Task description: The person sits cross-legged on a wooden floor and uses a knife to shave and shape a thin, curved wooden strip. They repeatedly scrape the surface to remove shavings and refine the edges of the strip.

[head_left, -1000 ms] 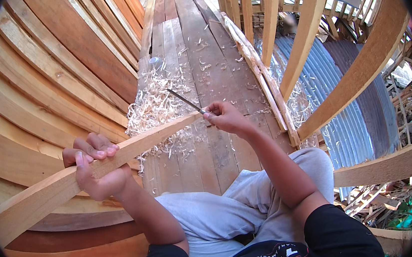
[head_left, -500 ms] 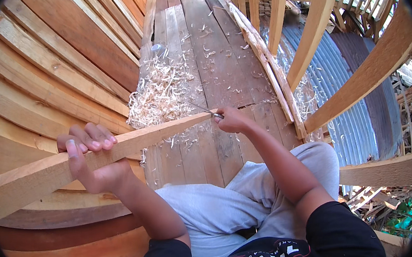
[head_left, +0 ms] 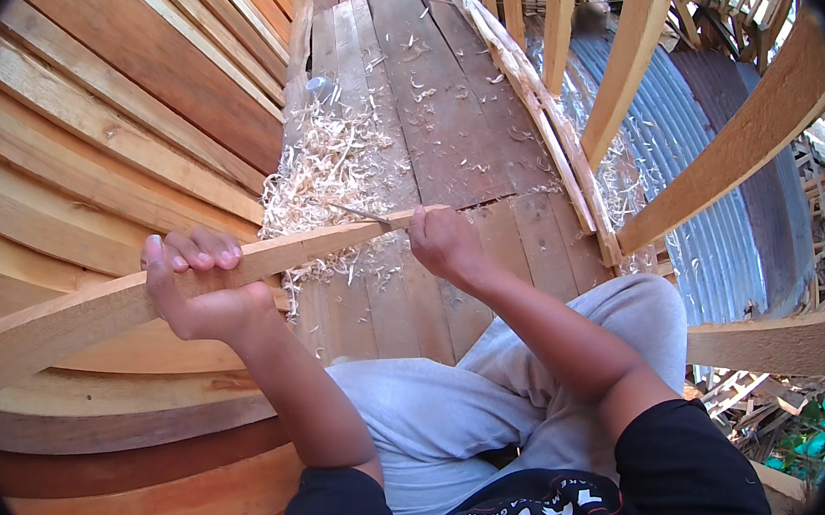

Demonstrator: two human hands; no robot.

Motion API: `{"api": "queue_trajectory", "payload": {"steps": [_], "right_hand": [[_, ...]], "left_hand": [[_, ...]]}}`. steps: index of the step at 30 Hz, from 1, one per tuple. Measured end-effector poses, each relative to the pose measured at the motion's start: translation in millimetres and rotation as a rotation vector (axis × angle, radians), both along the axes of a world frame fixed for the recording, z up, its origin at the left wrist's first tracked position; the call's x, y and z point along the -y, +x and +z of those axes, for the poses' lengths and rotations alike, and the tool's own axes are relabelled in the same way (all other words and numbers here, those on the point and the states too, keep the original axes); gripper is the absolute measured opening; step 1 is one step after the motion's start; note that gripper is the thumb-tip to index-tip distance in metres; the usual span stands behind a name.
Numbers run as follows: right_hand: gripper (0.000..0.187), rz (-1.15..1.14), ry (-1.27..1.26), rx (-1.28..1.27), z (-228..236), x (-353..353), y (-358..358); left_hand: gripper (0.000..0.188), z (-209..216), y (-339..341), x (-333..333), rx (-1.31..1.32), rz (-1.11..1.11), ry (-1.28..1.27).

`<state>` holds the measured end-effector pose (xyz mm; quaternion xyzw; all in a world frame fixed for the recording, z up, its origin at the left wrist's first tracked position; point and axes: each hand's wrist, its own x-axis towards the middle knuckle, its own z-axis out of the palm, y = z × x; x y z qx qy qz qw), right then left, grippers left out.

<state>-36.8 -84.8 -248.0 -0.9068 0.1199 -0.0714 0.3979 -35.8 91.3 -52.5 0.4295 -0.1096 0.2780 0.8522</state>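
A long squared strip of pale wood (head_left: 303,247) slants across in front of me, from the left edge to a narrower far end near my right hand. My left hand (head_left: 204,284) is wrapped round its middle, fingers over the top and thumb upright. My right hand (head_left: 444,246) is closed at the narrow end, gripping a thin knife (head_left: 355,210). The blade lies across the strip and points up and left past its upper edge. The knife's handle is hidden inside my fist.
Curly wood shavings (head_left: 319,182) are heaped on the plank floor (head_left: 449,123) beyond the strip. A wall of stacked boards (head_left: 71,163) rises on the left. Upright wooden posts (head_left: 637,48) and corrugated metal sheets (head_left: 688,198) stand on the right. My bent legs (head_left: 582,340) are below.
My right hand and the knife have moved left along the strip, away from its tip. The strip's far end and my left hand have shifted slightly up and right.
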Motion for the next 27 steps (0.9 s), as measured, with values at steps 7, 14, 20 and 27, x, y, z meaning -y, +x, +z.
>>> {"api": "queue_trajectory", "payload": {"steps": [7, 14, 20, 27], "right_hand": [[0.058, 0.346, 0.347, -0.266, 14.4, 23.6, -3.3], [0.057, 0.111, -0.007, -0.184, 42.5, 10.3, -10.1], [0.051, -0.045, -0.065, -0.205, -9.9, 32.6, -1.9], [0.051, 0.084, 0.141, -0.152, 47.7, 0.6, -9.7]], "left_hand": [[0.030, -1.7, 4.6, -7.6, -0.044, 0.052, -0.034], [0.029, 5.4, 0.2, 9.2, -0.087, 0.229, -0.001], [0.029, 2.4, -15.6, 22.5, -0.013, 0.108, 0.056], [0.030, 2.2, -14.6, 26.8, -0.091, 0.247, 0.010]]}}
